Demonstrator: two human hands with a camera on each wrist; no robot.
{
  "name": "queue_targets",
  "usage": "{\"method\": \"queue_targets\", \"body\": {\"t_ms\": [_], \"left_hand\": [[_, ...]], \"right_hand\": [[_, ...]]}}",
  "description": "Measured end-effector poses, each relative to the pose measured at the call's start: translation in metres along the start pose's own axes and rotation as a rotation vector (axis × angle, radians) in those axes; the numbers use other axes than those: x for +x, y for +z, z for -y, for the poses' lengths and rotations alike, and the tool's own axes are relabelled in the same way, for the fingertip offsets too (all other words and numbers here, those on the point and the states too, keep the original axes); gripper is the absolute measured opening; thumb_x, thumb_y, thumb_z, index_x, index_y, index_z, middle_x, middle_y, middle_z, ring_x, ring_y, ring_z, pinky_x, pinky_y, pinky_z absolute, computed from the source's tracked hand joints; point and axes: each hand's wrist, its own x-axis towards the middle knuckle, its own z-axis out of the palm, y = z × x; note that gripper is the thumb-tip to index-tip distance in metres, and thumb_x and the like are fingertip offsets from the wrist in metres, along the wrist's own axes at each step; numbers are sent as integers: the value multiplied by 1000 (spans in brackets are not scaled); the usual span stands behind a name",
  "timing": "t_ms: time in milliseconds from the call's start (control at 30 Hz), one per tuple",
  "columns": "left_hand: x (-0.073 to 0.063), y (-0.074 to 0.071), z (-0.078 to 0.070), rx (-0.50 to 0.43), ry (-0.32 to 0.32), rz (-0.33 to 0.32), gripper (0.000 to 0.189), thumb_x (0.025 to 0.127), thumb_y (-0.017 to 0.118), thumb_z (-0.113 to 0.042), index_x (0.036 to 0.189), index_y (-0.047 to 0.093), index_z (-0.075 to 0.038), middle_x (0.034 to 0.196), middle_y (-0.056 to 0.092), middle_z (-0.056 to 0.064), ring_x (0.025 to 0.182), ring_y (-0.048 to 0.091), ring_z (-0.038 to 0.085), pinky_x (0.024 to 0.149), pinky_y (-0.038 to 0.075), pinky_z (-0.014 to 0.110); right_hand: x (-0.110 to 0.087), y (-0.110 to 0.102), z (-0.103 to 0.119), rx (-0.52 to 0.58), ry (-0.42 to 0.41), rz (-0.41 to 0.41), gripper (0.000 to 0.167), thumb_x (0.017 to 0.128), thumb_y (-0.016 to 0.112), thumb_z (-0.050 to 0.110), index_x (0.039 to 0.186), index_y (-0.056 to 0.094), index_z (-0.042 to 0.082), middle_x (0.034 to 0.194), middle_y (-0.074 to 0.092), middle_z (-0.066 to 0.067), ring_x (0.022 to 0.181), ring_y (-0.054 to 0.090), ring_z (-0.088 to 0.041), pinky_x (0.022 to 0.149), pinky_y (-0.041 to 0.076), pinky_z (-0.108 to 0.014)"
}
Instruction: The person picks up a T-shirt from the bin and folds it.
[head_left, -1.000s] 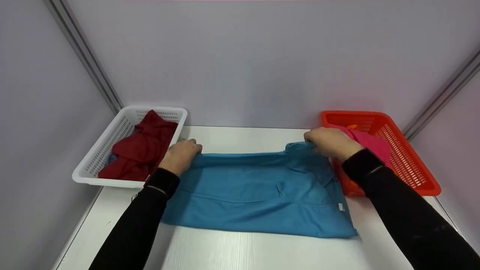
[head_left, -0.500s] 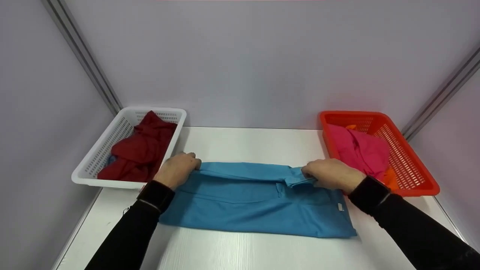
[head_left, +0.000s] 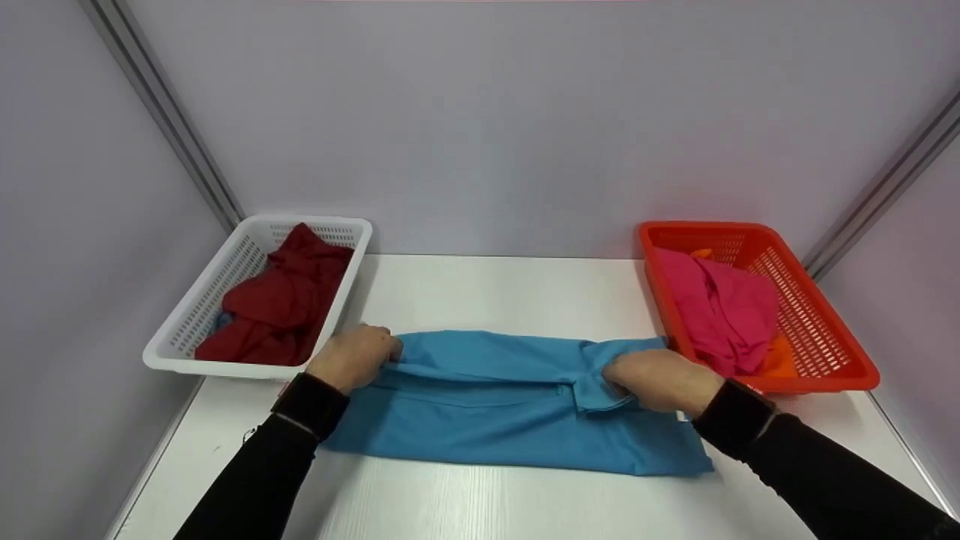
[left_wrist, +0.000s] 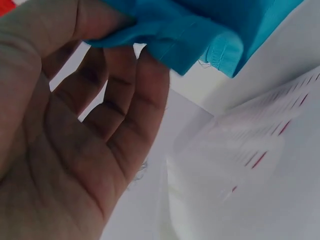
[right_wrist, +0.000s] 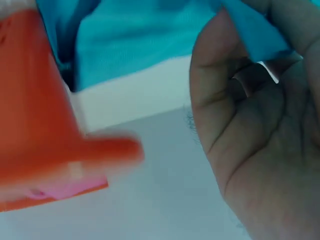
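A blue shirt [head_left: 487, 427] lies spread sideways on the white table, its far part folded over toward the near edge. My left hand [head_left: 356, 356] pinches the folded edge at its left end. In the left wrist view, the thumb and fingers of that hand [left_wrist: 75, 135] hold a stitched hem of the shirt [left_wrist: 185, 40]. At the right end, my right hand [head_left: 660, 379] grips the folded part by what looks like the collar. The right wrist view shows a blue corner of the shirt [right_wrist: 140, 40] between thumb and fingers of this hand [right_wrist: 265, 130].
On the left stands a white basket [head_left: 199, 364] with dark red cloth [head_left: 285, 300] inside. A red-orange basket [head_left: 832, 337] at the right bears pink cloth [head_left: 724, 307] and orange cloth [head_left: 780, 360]. Its near left corner is close to the shirt. Grey panels [head_left: 487, 135] enclose the table [head_left: 450, 502].
Both hands have come nearer the person, bringing the shirt's far edge over onto its near part. The right hand moved farther and came away from beside the red-orange basket's rim.
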Motion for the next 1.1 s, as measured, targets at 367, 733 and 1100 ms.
{"method": "queue_targets", "body": {"t_ms": [367,733,1100], "left_hand": [[0,0,-9,-71,-18,76,21,71,74,-26,92,70,-22,81,64,-6,73,57,10,63,48,33],[33,29,-27,-6,209,-82,41,67,77,-20,105,63,-26,107,57,-3,90,53,20,63,48,36],[34,36,-38,111,95,-132,41,71,73,-36,105,57,-18,99,54,2,74,53,22,49,47,35]], "right_hand": [[-1,5,11,118,129,167,19,75,68,40,80,56,26,57,46,7,56,47,-11,47,38,-25],[25,20,45,127,111,57,32,77,63,47,87,58,17,65,47,6,58,45,-13,53,42,-29],[60,29,14,82,302,-100,67,78,55,57,119,50,4,104,55,-11,87,52,-26,77,46,-47]]}}
